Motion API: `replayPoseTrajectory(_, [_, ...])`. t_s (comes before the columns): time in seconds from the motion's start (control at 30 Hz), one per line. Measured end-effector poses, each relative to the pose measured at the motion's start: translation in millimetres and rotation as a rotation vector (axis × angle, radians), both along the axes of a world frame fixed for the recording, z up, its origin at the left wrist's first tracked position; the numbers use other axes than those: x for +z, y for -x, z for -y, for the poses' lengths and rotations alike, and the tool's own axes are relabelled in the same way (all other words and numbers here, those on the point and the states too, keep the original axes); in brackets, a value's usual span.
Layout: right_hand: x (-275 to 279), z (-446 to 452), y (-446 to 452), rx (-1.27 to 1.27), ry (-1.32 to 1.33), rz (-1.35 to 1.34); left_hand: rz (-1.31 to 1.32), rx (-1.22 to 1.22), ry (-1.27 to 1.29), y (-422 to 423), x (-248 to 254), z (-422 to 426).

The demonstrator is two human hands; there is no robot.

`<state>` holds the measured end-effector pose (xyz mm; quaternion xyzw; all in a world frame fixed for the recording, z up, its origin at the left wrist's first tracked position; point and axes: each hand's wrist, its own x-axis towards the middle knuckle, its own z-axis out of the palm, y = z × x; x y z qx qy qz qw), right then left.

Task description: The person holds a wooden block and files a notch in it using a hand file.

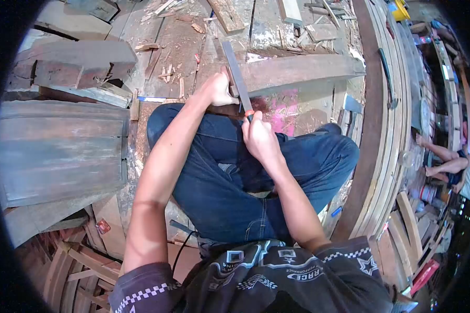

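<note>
My right hand (261,134) is closed around the orange and black handle of a long, flat metal file (237,74). The file's grey blade points up and away from me, crossing the near-left end of a curved wooden piece (303,68). At that same end my left hand (219,91) grips the wood, thumb on the side nearer me and fingers partly hidden beyond it. The wooden piece extends to the right in front of my crossed legs. Whether the file's face touches the wood is hard to make out.
Wood chips and offcuts (167,73) litter the plank floor. Large timber blocks (78,65) and a wide panel (62,151) lie left. On the right are an axe-like blade (352,103), long stacked boards (373,130) and a dark bar tool (387,78). Another person's legs (446,159) show far right.
</note>
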<state>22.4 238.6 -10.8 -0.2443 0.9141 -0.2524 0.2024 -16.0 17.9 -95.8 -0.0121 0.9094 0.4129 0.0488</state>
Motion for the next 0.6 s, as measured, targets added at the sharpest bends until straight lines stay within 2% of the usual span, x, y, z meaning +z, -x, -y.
replayPoseTrajectory(0.07, [6.0, -7.8, -5.7, -0.011, 0.026, -0.020, 0.046, 0.006, 0.032, -1.5, -3.6, -0.1])
replayPoseTrajectory(0.17, [27.0, -40.2, -30.1, 0.010, -0.080, 0.099, 0.154, 0.011, 0.158, 5.2, -9.8, 7.4])
replayPoseTrajectory(0.23, [30.0, -36.2, -23.6, 0.018, -0.050, 0.111, 0.134, 0.044, 0.170, 0.9, -1.4, 2.0])
replayPoseTrajectory(0.27, [28.5, -34.7, -21.6, 0.016, -0.040, 0.125, 0.128, 0.023, 0.070, 1.9, -13.1, 4.0])
replayPoseTrajectory(0.3, [23.8, -26.5, -14.4, 0.020, -0.037, 0.123, 0.065, -0.006, 0.043, 2.7, -1.2, 1.8])
replayPoseTrajectory(0.37, [-6.5, -12.3, -1.8, 0.051, 0.115, -0.036, 0.167, 0.034, 0.060, -1.0, 19.9, 0.2])
replayPoseTrajectory(0.47, [11.0, -11.5, -3.6, 0.019, -0.006, 0.097, 0.176, -0.023, 0.044, 2.4, 2.4, 3.2])
replayPoseTrajectory(0.53, [12.4, -41.2, -29.8, 0.022, -0.065, 0.120, 0.019, 0.014, 0.080, -0.5, -21.1, 2.5])
replayPoseTrajectory(0.6, [14.7, -45.4, -33.5, 0.003, -0.098, 0.143, -0.023, 0.027, 0.076, 0.6, -22.4, 4.9])
